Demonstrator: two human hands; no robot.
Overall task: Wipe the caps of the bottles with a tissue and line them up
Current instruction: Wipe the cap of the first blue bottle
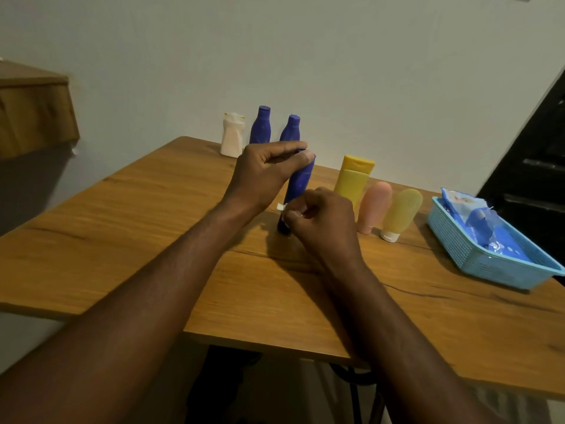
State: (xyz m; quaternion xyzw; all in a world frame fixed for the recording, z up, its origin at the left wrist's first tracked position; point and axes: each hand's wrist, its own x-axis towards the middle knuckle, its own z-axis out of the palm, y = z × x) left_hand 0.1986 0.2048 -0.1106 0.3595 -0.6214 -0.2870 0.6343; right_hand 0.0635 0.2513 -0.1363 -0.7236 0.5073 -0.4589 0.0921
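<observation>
Wiping the cap of the blue tube [298,185] with a tissue [282,207].

The blue tube stands in the middle of the frame, dark cap [282,228] down on the table [122,209], leaning a bit. The left hand [266,175] comes in from the lower left, fingers curled round the tube's top end. The right hand [324,218] comes in from the lower right, fingers bunched, pinching the small white tissue just above the cap. To do it well, I think: hold the top steady, rub all round the cap, and don't let the tube tip.
</observation>
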